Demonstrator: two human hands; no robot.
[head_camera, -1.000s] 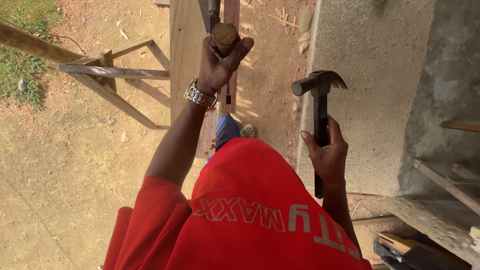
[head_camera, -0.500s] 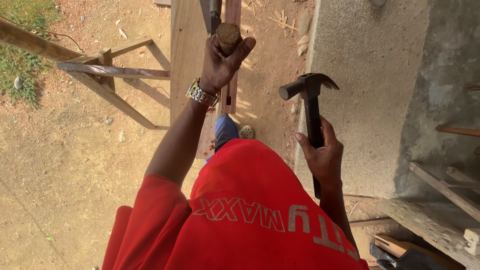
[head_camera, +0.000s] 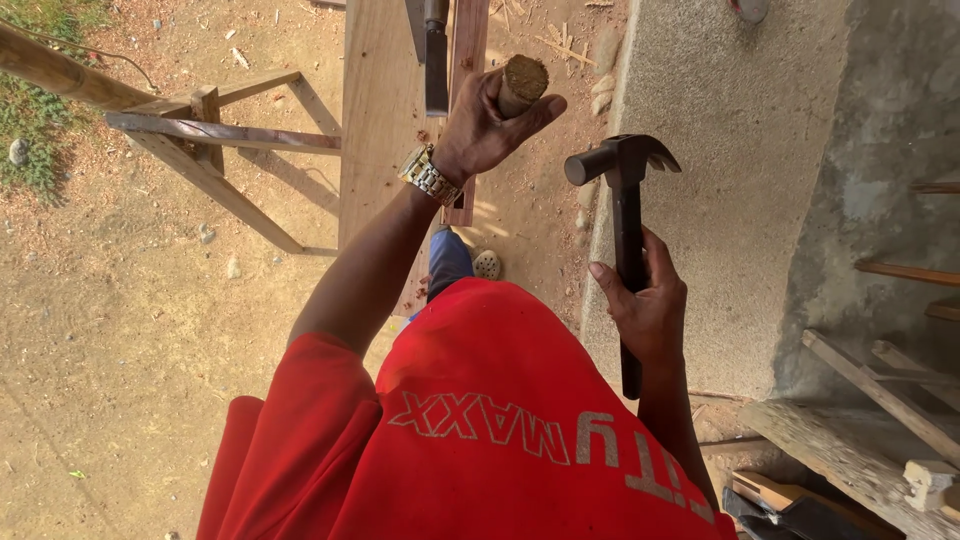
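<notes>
I am standing on bare dirt ground (head_camera: 110, 330) beside a concrete slab (head_camera: 740, 170), looking straight down past my red shirt (head_camera: 470, 440). A long plank (head_camera: 375, 110) is lying on a wooden trestle (head_camera: 215, 140) in front of me. My right hand (head_camera: 648, 305) is clamped around the shaft of a black claw hammer (head_camera: 625, 210), holding it raised with the head pointing left, well apart from the work. My left hand (head_camera: 485, 125), watch (head_camera: 430, 176) on the wrist, is closed around a short round peg (head_camera: 520, 85), holding it upright over a narrow reddish strip (head_camera: 468, 60) lying along the plank. As I judge it, I am only lining up: the peg looks undriven, so the hammering is all left to do.
</notes>
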